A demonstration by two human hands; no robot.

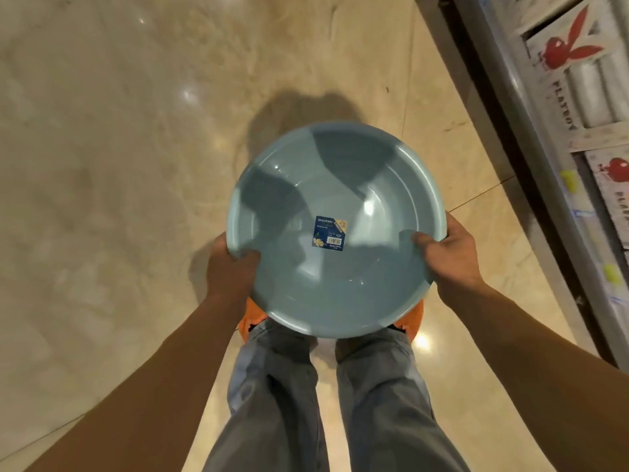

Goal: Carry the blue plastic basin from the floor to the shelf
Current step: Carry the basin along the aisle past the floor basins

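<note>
Both hands grip the blue basin (335,229) by its rim: left hand (231,267) and right hand (449,253), thumbs inside, fingers underneath, above the floor (102,165).

Both arms are reaching forward; left hand (231,267) and right hand (449,253) are gripping, thumbs curling inward above the fingers.

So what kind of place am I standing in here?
Most likely a shop aisle. The blue plastic basin in both hands still has its retail label, and the shelf on the right holds rows of boxed branded goods with price tags.
</note>
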